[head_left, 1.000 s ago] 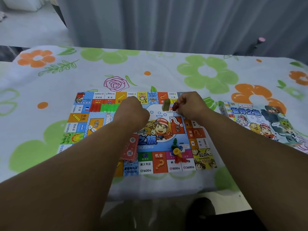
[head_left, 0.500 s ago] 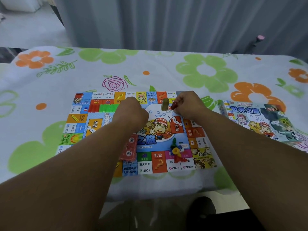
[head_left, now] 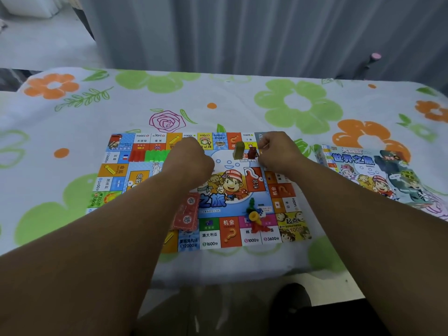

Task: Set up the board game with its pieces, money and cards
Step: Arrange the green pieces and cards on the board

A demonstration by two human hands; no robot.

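Risk of knocking over the upright olive-green plastic block [head_left: 238,149], standing at the far middle of the colourful rectangular paper game board [head_left: 116,170], just beside the small dark red plastic piece [head_left: 252,152]: one careless sideways move of the right hand [head_left: 278,154] enough for this. Right grip clenched, fingertips at the red piece; cannot tell whether pinching it or only touching. Left hand [head_left: 191,161] also over the far middle of the board, grip clenched, back turned to the camera; cannot tell whether holding anything inside.

Risk as well of dragging the thin board over the white flowered cloth [head_left: 72,117] of the desk with the forearms, both lying low above the near half of the board; would probably scatter everything light on it.

Under the left forearm, at the near middle of the board, a stack of red cards [head_left: 188,212], partly hidden, easy to sweep away on pulling back. Toward the near right corner of the board, a small heap of green, yellow, red and blue pawns [head_left: 254,214] with what looks like a small die, not yet sorted, likely to roll. At the far left part of the board, a tidy row of red and green little houses [head_left: 148,156], just beside the left wrist. Right of the board, apart from it, the printed cardboard game box lid [head_left: 378,175]. Paper money not to be made out anywhere.
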